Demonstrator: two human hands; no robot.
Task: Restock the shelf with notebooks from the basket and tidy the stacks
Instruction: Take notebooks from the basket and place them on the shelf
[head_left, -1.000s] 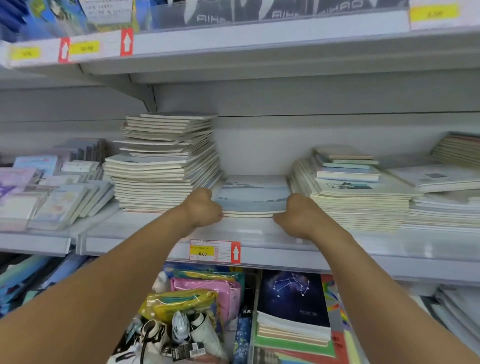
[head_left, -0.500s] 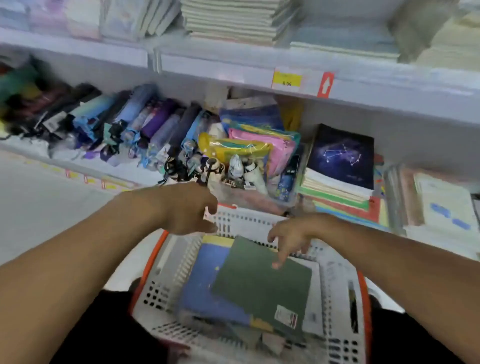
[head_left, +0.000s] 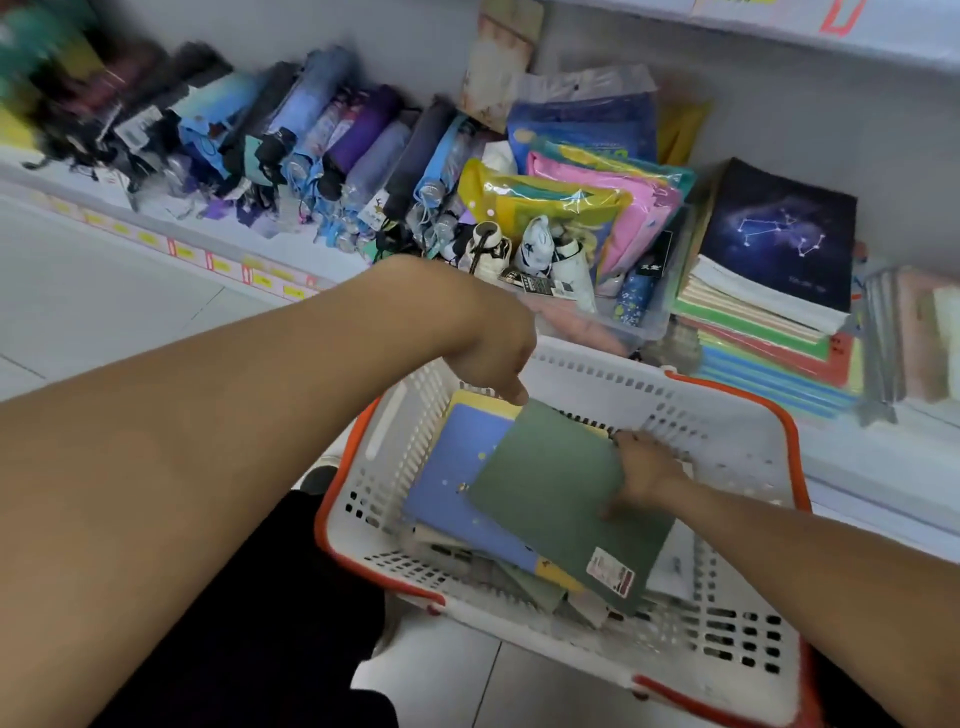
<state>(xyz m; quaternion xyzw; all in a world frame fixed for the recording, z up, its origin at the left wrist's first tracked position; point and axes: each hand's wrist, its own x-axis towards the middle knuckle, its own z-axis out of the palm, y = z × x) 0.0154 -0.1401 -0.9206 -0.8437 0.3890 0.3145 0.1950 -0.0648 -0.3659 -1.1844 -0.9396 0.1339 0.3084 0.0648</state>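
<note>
At the bottom of the frame sits a white basket (head_left: 727, 431) with an orange rim. It is on the floor, right in front of the person. Notebooks lie in it in a loose pile. The top one is the green notebook (head_left: 556, 499), in the middle of the basket. It lies crooked, with a price sticker near its lower corner. Under it is a blue notebook (head_left: 457, 478), and a yellow one peeks out below that.

The right hand (head_left: 644, 473) is at the right edge of the green notebook. Its fingers curl around that edge, so it looks like it is gripping the book. The left hand (head_left: 493, 348) is at the top left corner of the pile. One finger points down and touches the corner. The other fingers are hidden, so I cannot tell if it holds anything.

To do this step well, I think both hands should slide under the edges and lift the books flat, so none slip out. Taking a few at once, with their edges lined up, would make a neat stack later.

Farther back, in the upper half of the frame, a low shelf holds folded umbrellas (head_left: 311, 145) on the left and a pile with a dark star notebook (head_left: 779, 234) on the right.
</note>
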